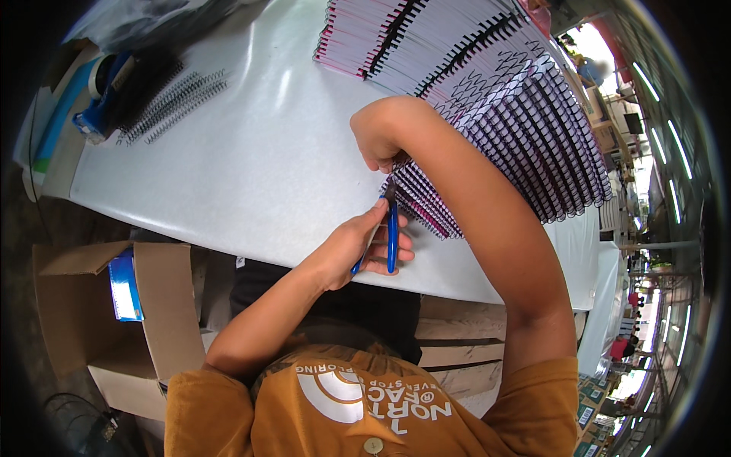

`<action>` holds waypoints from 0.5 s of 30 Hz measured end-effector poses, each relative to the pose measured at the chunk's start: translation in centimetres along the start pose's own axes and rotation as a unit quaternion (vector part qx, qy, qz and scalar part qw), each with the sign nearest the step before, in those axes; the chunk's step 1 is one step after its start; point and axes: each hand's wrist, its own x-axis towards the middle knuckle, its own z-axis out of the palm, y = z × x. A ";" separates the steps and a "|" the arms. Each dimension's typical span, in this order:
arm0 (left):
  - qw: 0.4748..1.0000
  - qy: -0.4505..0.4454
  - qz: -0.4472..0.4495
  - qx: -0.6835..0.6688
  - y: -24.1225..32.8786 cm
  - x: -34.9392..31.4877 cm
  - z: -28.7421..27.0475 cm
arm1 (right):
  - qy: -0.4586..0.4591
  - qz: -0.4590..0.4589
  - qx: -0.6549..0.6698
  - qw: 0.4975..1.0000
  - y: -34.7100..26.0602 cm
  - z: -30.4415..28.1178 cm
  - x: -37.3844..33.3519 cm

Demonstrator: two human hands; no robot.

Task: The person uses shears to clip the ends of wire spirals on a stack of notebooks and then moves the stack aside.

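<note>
My left hand (356,242) is closed around blue-handled wire cutters (392,232). Their dark jaws point up to the near left corner of a row of spiral-bound notebooks (426,206). My right arm bends across over the notebooks. At its end my right hand (379,135) curls down beside the jaws, at the ends of the spirals. Its fingertips are mostly hidden, and what they pinch cannot be made out. Dark wire spirals run along the notebooks' upward edges, and a larger stack (533,145) continues to the right.
More bound notebooks (411,46) lie at the far side of the white-covered table (221,175). Loose black spiral coils (179,103) and a blue tape dispenser (95,122) are at the far left. An open cardboard box (164,305) stands below the table's left edge.
</note>
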 end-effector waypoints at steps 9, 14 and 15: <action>0.999 -0.016 0.028 0.039 -0.3 -0.7 -1.0 | 0.020 -0.018 0.048 0.998 0.1 0.0 -0.2; 0.999 0.023 0.012 -0.027 1.1 -0.2 0.8 | 0.022 -0.016 0.041 0.999 0.6 0.2 0.3; 0.999 0.023 0.015 -0.023 1.2 -0.1 0.7 | 0.026 -0.015 0.043 0.999 0.4 0.1 0.1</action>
